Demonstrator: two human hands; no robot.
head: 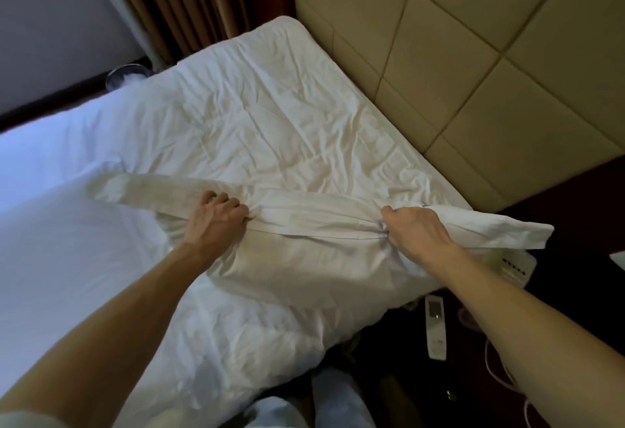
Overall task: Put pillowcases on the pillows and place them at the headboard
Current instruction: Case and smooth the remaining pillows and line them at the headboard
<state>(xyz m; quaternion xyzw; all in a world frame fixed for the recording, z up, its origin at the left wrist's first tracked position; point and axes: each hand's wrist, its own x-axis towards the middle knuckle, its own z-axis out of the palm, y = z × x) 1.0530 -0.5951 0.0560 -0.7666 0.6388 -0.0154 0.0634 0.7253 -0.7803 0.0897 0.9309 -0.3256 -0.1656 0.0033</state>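
White, creased cotton is seen across the whole bed. In the head view, a soft pillow in a white pillowcase lies near the bed's right edge, not far from the headboard, which is padded in beige square panels. The open end of the pillowcase is bunched into folds along a stitched seam. It is gripped by the left hand, fingers closed into the cloth, and by the right hand, fingers also closed on a gathered fold. Flat flaps of fabric stick out to both sides. A slim white remote control lies on the dark surface beside the bed.
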